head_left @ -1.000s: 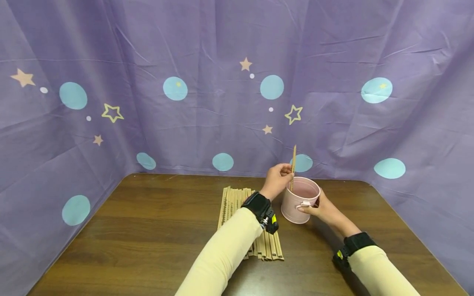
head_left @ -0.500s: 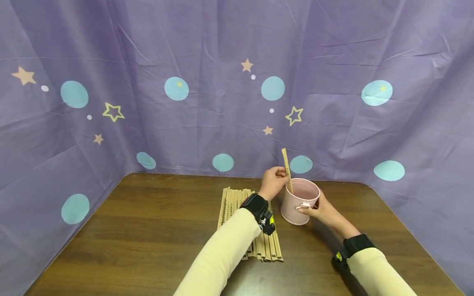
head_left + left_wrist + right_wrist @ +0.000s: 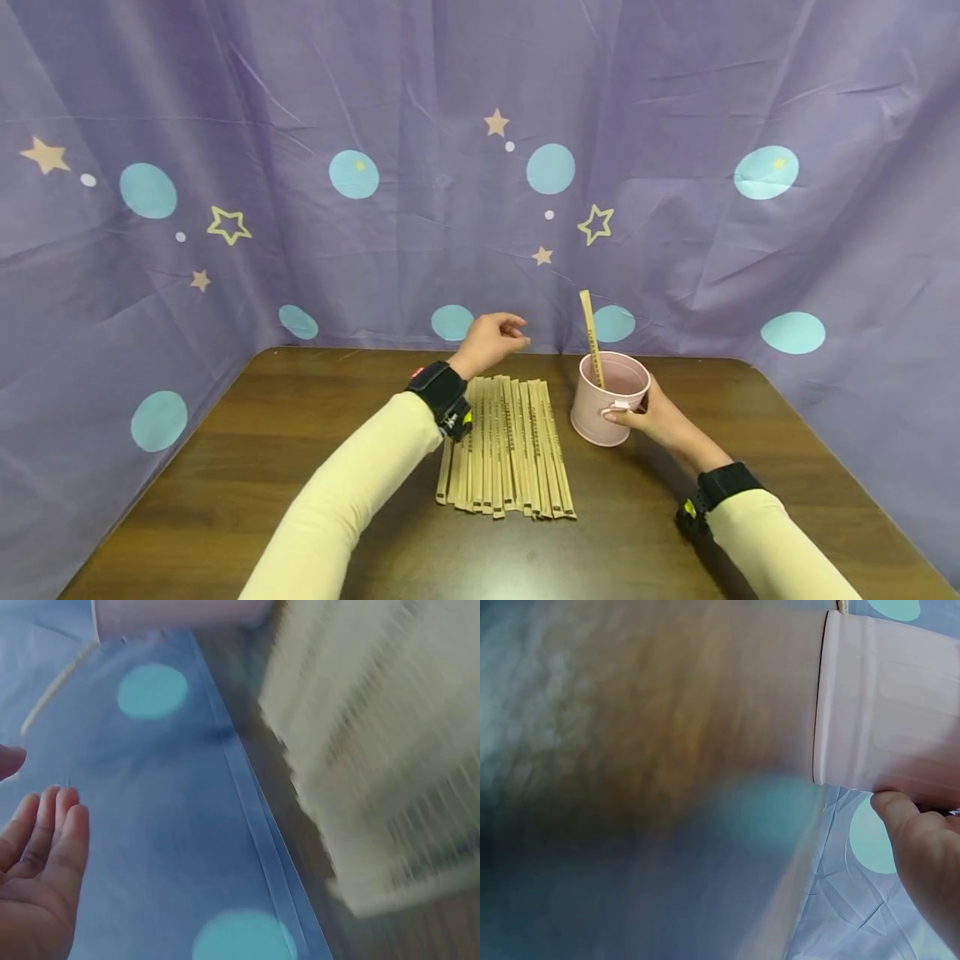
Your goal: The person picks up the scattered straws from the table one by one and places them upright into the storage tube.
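A pink cup [image 3: 609,398] stands on the brown table [image 3: 300,450], with one wooden stick [image 3: 590,333] leaning in it and poking above the rim. My right hand [image 3: 651,415] grips the cup's side, thumb at the handle; the right wrist view shows the cup [image 3: 889,712] with my thumb [image 3: 904,817] on it. A row of several wooden sticks [image 3: 506,446] lies flat to the cup's left. My left hand [image 3: 491,337] hovers above the far end of that row, fingers relaxed and empty; its fingers [image 3: 45,847] show loosely straight in the left wrist view.
A purple cloth [image 3: 420,167] with blue dots and stars hangs behind and on both sides of the table. Bare table top lies to the left of the sticks and in front of them.
My left hand let go of the stick, which now leans in the cup, and moved left and away over the row of sticks. The right hand stays on the cup.
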The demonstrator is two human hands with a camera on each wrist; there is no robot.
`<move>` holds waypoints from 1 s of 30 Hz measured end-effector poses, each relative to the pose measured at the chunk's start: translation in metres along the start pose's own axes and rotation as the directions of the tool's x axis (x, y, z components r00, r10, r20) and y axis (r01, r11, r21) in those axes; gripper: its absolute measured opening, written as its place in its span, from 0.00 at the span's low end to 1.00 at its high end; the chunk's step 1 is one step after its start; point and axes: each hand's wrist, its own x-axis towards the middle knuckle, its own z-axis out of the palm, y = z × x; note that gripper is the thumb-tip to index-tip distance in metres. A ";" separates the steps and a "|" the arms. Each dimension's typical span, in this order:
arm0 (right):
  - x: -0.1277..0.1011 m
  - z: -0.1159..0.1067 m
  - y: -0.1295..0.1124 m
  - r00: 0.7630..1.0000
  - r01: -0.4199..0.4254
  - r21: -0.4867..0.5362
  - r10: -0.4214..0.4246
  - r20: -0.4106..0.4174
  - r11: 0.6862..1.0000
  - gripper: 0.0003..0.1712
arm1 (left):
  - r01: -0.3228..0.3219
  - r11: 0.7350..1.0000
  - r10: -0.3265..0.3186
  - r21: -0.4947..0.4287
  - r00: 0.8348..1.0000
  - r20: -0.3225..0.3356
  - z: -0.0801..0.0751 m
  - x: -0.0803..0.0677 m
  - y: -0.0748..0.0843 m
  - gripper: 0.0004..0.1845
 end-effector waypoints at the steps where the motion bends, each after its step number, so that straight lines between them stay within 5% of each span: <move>1: 0.001 0.000 0.000 1.000 -0.002 -0.002 0.002 -0.001 1.000 0.53 | 0.010 1.000 -0.010 0.015 1.000 0.011 -0.008 -0.004 -0.005 0.20; 9: 0.000 -0.004 -0.001 1.000 0.000 -0.023 0.000 0.014 1.000 0.52 | 0.112 0.990 -0.115 0.081 0.993 0.030 -0.035 -0.030 -0.035 0.20; 21: -0.001 -0.004 -0.003 1.000 -0.002 -0.031 0.002 0.021 1.000 0.53 | 0.278 0.912 -0.285 0.301 0.958 -0.022 -0.030 -0.041 -0.077 0.18; 30: -0.001 -0.003 -0.002 1.000 0.002 -0.031 -0.002 0.013 1.000 0.53 | 0.359 0.877 -0.361 0.320 0.931 -0.058 -0.020 -0.042 -0.095 0.05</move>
